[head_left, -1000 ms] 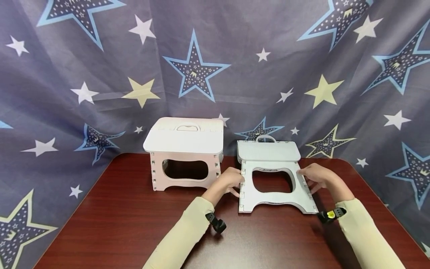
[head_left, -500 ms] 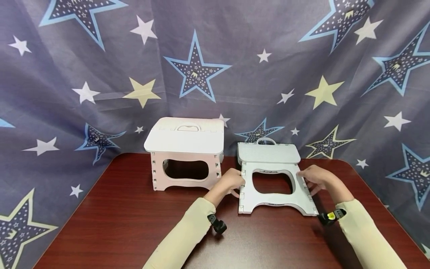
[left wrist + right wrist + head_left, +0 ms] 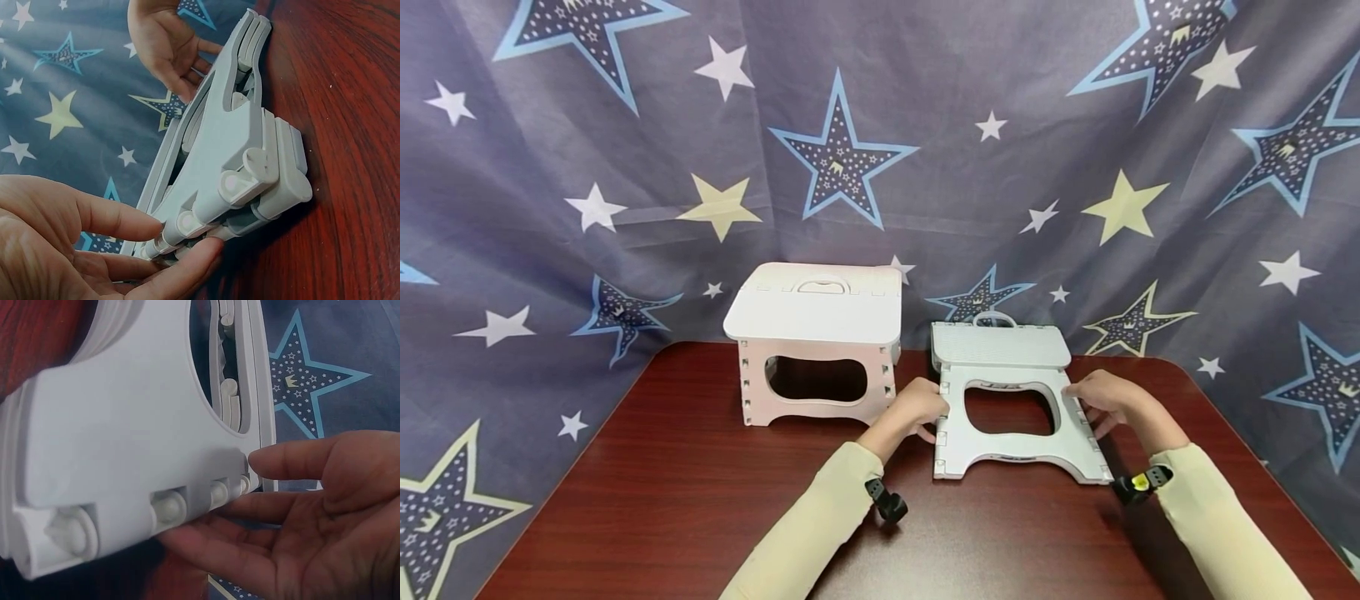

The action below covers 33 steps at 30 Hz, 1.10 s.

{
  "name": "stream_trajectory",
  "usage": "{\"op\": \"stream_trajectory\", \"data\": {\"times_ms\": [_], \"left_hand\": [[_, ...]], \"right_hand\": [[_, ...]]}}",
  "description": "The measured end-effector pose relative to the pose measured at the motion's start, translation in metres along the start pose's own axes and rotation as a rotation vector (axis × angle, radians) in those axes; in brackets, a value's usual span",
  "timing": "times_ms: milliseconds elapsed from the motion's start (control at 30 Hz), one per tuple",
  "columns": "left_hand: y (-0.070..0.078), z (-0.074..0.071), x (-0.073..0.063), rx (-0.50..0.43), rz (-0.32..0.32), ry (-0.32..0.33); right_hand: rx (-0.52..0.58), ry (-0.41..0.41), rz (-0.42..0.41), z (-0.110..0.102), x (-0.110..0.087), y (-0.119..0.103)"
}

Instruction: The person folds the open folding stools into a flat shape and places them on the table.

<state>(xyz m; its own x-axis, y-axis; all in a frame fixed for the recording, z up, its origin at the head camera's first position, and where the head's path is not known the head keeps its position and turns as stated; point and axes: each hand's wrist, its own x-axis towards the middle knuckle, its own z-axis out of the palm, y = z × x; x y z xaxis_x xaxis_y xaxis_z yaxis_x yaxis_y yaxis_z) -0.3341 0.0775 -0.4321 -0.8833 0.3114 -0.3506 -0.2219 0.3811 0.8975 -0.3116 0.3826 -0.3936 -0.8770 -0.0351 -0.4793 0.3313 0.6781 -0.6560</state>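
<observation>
The left hand [image 3: 922,402] has its fingers pinching the left hinged edge of the folded white stool [image 3: 1006,443], and the right hand [image 3: 1105,395] pinches the right edge, thumb on the stool's front face. That stool is tilted back over the reddish-brown tabletop [image 3: 662,483]. An unfolded pink-and-white stool [image 3: 816,317] stands to its left, and a star-patterned cloth [image 3: 925,100] hangs behind it.

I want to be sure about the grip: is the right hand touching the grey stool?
Touching. In the right wrist view, the right hand holds the grey stool by its side, thumb in front, fingers behind.
</observation>
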Motion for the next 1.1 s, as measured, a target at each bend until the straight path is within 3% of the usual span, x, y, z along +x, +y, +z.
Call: {"op": "stream_trajectory", "data": {"times_ms": [633, 1100], "left_hand": [[0.0011, 0.0019, 0.0000, 0.003, -0.053, 0.000], [-0.0017, 0.0035, 0.0007, 0.001, -0.039, -0.007]], "right_hand": [[0.008, -0.023, 0.003, -0.0001, 0.0018, 0.0049], [-0.009, -0.025, 0.012, 0.0005, 0.0007, 0.0046]]}}
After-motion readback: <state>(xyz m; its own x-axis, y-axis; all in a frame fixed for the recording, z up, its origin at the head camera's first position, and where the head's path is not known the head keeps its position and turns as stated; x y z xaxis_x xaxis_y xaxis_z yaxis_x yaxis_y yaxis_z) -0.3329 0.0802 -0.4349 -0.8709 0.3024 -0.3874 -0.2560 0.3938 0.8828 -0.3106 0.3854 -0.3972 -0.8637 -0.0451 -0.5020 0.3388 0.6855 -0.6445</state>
